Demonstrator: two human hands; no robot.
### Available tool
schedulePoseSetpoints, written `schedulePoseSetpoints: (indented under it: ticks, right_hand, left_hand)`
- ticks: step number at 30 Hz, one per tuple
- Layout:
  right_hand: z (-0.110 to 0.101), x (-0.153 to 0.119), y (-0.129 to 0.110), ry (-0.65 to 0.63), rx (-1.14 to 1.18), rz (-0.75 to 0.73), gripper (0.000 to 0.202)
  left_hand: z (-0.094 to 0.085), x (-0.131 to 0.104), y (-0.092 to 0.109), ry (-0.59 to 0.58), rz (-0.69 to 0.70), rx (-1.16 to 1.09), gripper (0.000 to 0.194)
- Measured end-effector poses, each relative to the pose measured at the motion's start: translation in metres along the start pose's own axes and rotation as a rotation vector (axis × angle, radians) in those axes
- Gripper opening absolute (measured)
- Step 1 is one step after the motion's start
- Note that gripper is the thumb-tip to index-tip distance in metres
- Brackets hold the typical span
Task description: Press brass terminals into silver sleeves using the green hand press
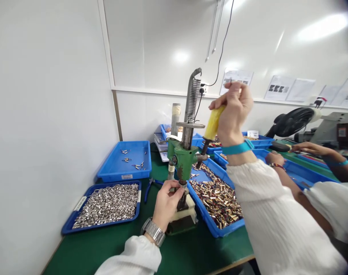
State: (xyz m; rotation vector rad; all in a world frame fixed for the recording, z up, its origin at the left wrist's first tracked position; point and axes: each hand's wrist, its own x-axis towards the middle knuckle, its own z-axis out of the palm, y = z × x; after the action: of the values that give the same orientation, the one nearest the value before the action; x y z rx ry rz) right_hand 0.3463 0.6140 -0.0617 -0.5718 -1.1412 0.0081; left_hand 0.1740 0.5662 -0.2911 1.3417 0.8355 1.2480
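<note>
A green hand press (183,162) with a coil spring on top stands on the bench. My right hand (234,110) is wrapped round the yellow grip of its lever (213,124), raised to the right of the press. Below the press head, my left hand (168,198) is closed in a pinch at the die. What its fingertips hold is too small and hidden to make out. Left of it lies a blue tray of small silvery metal sleeves (111,202). To the right of the press, a blue tray (210,225) is full of gold-coloured connector pieces.
Blue-handled pliers (151,187) lie behind my left hand. A blue tray (105,175) with a few small parts stands at the back left, near the wall. At the right, a co-worker's hands (275,158) reach over another blue tray; a black fan (294,120) stands behind.
</note>
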Motion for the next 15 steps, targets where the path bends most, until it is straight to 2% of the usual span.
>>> schedulePoseSetpoints:
  ticks: [4,8,12,15]
  right_hand:
    - [-0.003,-0.009,-0.01,0.047,-0.088,-0.002,0.027]
    - [-0.005,-0.007,-0.008,-0.024,-0.213,0.048,0.038]
    - [-0.008,-0.005,-0.011,-0.081,-0.185,0.058,0.036]
    - [-0.007,-0.004,-0.011,-0.055,-0.113,0.046,0.031]
  left_hand:
    - [-0.004,0.002,0.004,-0.043,-0.005,0.012,0.017]
    - [-0.006,0.002,0.007,-0.085,-0.035,0.028,0.018]
    - [-0.007,0.002,0.009,-0.09,-0.05,0.03,0.021]
    - [-0.008,0.001,0.011,-0.11,-0.086,0.043,0.026]
